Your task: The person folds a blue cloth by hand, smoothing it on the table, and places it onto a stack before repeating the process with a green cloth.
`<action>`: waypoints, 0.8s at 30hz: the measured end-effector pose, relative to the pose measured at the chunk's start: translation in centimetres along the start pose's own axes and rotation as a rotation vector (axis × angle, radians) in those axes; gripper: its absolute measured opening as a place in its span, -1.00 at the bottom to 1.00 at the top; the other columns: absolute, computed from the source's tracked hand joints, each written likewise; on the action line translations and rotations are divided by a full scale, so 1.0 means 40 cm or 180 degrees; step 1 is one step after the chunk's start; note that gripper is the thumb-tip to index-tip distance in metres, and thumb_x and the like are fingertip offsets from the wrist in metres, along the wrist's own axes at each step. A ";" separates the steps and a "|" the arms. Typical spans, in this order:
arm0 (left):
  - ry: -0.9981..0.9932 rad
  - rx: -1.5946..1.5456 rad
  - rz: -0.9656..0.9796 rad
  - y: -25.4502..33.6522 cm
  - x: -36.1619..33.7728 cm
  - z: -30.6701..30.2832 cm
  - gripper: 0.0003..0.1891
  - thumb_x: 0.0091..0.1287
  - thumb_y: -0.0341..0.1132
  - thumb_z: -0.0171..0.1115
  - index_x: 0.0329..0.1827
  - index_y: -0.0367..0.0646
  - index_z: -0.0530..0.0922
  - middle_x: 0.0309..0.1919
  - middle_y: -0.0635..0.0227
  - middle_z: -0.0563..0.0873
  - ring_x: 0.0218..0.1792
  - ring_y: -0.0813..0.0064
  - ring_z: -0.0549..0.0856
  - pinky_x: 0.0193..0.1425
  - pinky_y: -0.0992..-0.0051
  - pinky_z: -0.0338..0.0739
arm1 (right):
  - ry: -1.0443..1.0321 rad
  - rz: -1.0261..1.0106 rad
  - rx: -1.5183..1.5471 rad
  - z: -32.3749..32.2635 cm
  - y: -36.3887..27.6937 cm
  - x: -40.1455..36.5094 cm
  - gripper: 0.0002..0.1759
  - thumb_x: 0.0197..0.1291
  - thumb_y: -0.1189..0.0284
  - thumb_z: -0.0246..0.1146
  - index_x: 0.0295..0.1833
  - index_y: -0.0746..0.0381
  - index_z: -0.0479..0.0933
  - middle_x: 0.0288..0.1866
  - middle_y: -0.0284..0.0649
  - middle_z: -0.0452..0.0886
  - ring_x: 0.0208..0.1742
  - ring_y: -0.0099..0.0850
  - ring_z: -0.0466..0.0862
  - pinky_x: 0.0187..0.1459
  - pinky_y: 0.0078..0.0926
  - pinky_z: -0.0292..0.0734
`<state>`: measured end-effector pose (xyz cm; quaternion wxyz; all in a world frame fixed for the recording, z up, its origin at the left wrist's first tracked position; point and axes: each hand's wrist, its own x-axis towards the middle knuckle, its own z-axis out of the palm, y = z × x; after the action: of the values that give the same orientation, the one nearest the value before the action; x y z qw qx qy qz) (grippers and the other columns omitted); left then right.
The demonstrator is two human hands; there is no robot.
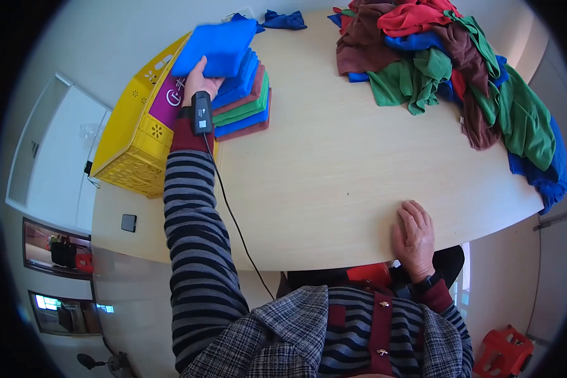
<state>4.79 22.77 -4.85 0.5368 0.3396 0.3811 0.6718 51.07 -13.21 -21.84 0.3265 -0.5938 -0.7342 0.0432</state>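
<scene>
My left hand [201,83] is closed on a folded blue cloth [217,47], thumb on top and the other fingers hidden beneath it. The cloth overlaps the top of a neat stack of folded cloths [244,113] in blue, brown and green. Close along the stack's left side stands a yellow plastic crate [123,142] with a purple panel. Near the table's front edge my right hand [414,236] lies on the tabletop, fingers stretched out and holding nothing.
A loose heap of red, brown, green and blue cloths [431,69] covers the back right of the table [309,164], draping over its right edge. Crumpled blue cloth [285,20] lies at the back. A small dark square object [129,223] sits front left. A black cable [233,217] trails from my left wrist.
</scene>
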 end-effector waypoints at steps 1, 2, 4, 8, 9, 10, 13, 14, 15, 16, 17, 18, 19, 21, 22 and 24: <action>0.0332 -0.0234 -0.0325 -0.030 0.021 -0.017 -0.57 0.57 -0.21 0.25 0.41 -0.17 0.45 0.35 0.10 0.62 0.34 0.12 0.64 0.43 0.03 0.60 | -0.0003 0.0011 -0.0008 0.000 -0.001 0.000 -0.59 0.17 0.52 0.38 0.16 0.35 0.61 0.29 -0.01 0.63 0.42 0.00 0.54 0.44 -0.07 0.44; 0.0330 -0.0239 -0.0330 -0.043 0.033 -0.025 -0.57 0.57 -0.21 0.25 0.41 -0.17 0.45 0.35 0.10 0.62 0.34 0.12 0.64 0.43 0.03 0.60 | -0.0006 0.0019 -0.0014 0.000 -0.002 0.002 -0.60 0.17 0.52 0.38 0.15 0.35 0.61 0.29 -0.01 0.63 0.42 0.00 0.55 0.43 -0.07 0.44; 0.0570 -0.0489 -0.0444 -0.058 0.047 -0.040 -0.57 0.60 -0.20 0.21 0.41 -0.21 0.42 0.36 0.06 0.60 0.37 0.07 0.61 0.46 0.02 0.58 | -0.0020 0.0042 -0.0016 -0.001 -0.002 0.006 -0.60 0.17 0.52 0.38 0.15 0.35 0.61 0.29 -0.01 0.63 0.41 0.00 0.55 0.43 -0.07 0.45; 0.0740 -0.0647 -0.0389 -0.068 0.050 -0.061 -0.57 0.61 -0.20 0.19 0.40 -0.25 0.41 0.34 0.02 0.60 0.39 0.04 0.59 0.49 0.00 0.56 | -0.0022 0.0035 0.0000 0.000 -0.004 0.006 -0.60 0.17 0.53 0.38 0.15 0.35 0.61 0.28 0.00 0.64 0.41 0.00 0.55 0.43 -0.07 0.45; 0.0732 -0.0665 -0.0336 -0.067 0.055 -0.057 -0.57 0.61 -0.20 0.19 0.39 -0.26 0.41 0.33 0.02 0.61 0.39 0.04 0.59 0.49 0.00 0.56 | -0.0015 0.0033 0.0002 0.001 -0.004 0.005 -0.60 0.17 0.53 0.38 0.14 0.35 0.61 0.28 0.00 0.64 0.41 0.00 0.55 0.43 -0.07 0.45; 0.0716 -0.0652 -0.0341 -0.068 0.058 -0.054 -0.57 0.61 -0.20 0.19 0.39 -0.26 0.41 0.33 0.02 0.61 0.39 0.04 0.59 0.49 0.00 0.56 | -0.0008 0.0035 -0.0002 0.000 -0.003 0.004 -0.61 0.17 0.53 0.38 0.14 0.35 0.61 0.27 0.00 0.64 0.41 0.00 0.55 0.43 -0.07 0.45; 0.0787 -0.0843 -0.0219 -0.066 0.056 -0.059 -0.57 0.61 -0.21 0.19 0.38 -0.29 0.42 0.35 0.00 0.59 0.39 0.03 0.58 0.48 -0.02 0.56 | 0.0013 0.0040 -0.0010 -0.004 -0.001 0.000 -0.61 0.17 0.52 0.38 0.13 0.36 0.61 0.27 0.00 0.64 0.41 0.00 0.55 0.42 -0.07 0.45; 0.0778 -0.0845 -0.0218 -0.065 0.051 -0.054 -0.57 0.61 -0.21 0.19 0.38 -0.29 0.42 0.35 0.00 0.59 0.39 0.03 0.58 0.48 -0.02 0.56 | 0.0013 0.0029 -0.0005 -0.005 -0.002 0.001 -0.62 0.18 0.52 0.38 0.13 0.36 0.61 0.27 0.00 0.64 0.41 0.00 0.55 0.42 -0.06 0.45; 0.0811 -0.0806 -0.0279 -0.062 0.046 -0.048 -0.56 0.60 -0.21 0.20 0.38 -0.30 0.43 0.35 -0.02 0.59 0.40 0.01 0.58 0.48 -0.01 0.57 | 0.0011 0.0016 0.0001 -0.006 -0.003 0.001 -0.62 0.18 0.52 0.38 0.12 0.36 0.61 0.27 0.00 0.64 0.41 -0.01 0.55 0.42 -0.06 0.45; 0.0844 -0.0767 -0.0341 -0.061 0.039 -0.044 -0.55 0.59 -0.20 0.21 0.39 -0.31 0.44 0.35 -0.04 0.59 0.40 -0.01 0.58 0.47 -0.01 0.58 | 0.0016 0.0017 -0.0004 -0.007 -0.004 0.002 -0.62 0.18 0.52 0.38 0.12 0.36 0.61 0.27 0.00 0.64 0.41 -0.01 0.55 0.42 -0.06 0.45; 0.0876 -0.0728 -0.0406 -0.061 0.031 -0.040 -0.54 0.58 -0.20 0.23 0.40 -0.32 0.45 0.35 -0.06 0.59 0.40 -0.02 0.58 0.46 0.00 0.59 | 0.0043 -0.0021 0.0041 -0.006 -0.005 0.003 -0.62 0.17 0.53 0.37 0.12 0.36 0.61 0.27 -0.01 0.64 0.40 0.00 0.56 0.41 -0.06 0.46; 0.0791 -0.0805 -0.0522 -0.051 0.019 -0.042 -0.51 0.59 -0.20 0.21 0.41 -0.37 0.43 0.37 -0.11 0.57 0.42 -0.06 0.55 0.48 -0.02 0.57 | 0.0073 -0.0049 0.0078 -0.004 -0.006 0.005 -0.63 0.16 0.55 0.37 0.11 0.35 0.61 0.26 -0.01 0.64 0.40 0.00 0.56 0.40 -0.06 0.47; 0.0681 -0.0886 -0.0674 -0.043 0.020 -0.057 -0.48 0.59 -0.20 0.20 0.43 -0.42 0.40 0.40 -0.15 0.54 0.44 -0.09 0.52 0.50 -0.04 0.55 | 0.0108 -0.0043 0.0086 -0.007 -0.004 0.003 -0.63 0.15 0.56 0.37 0.11 0.35 0.61 0.26 -0.01 0.65 0.39 0.00 0.57 0.40 -0.06 0.48; 0.0385 -0.1011 -0.0967 -0.024 -0.007 -0.053 -0.42 0.60 -0.19 0.17 0.45 -0.53 0.34 0.42 -0.24 0.50 0.46 -0.14 0.50 0.51 -0.08 0.52 | 0.0150 -0.0057 0.0168 -0.017 0.005 -0.003 -0.62 0.16 0.54 0.37 0.11 0.36 0.61 0.24 -0.01 0.64 0.38 -0.01 0.57 0.40 -0.08 0.48; 0.0207 -0.0880 -0.0935 -0.020 -0.019 -0.060 -0.39 0.61 -0.18 0.14 0.47 -0.56 0.28 0.42 -0.28 0.49 0.47 -0.15 0.48 0.53 -0.05 0.51 | 0.0125 -0.0044 0.0148 -0.020 0.007 -0.004 -0.62 0.17 0.52 0.37 0.12 0.36 0.60 0.24 0.00 0.64 0.38 -0.01 0.57 0.40 -0.09 0.47; 0.0100 -0.0813 -0.1475 0.000 -0.019 -0.104 -0.38 0.61 -0.19 0.14 0.49 -0.56 0.25 0.41 -0.26 0.51 0.47 -0.13 0.50 0.52 0.06 0.53 | 0.0150 0.0046 0.0070 -0.024 0.014 -0.006 -0.62 0.18 0.50 0.37 0.12 0.36 0.60 0.23 0.00 0.64 0.38 -0.02 0.57 0.41 -0.10 0.47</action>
<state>1.34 21.40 -6.87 0.7088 0.1622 0.3691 0.5788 52.08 -13.57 -21.45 0.3499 -0.5963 -0.7214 0.0396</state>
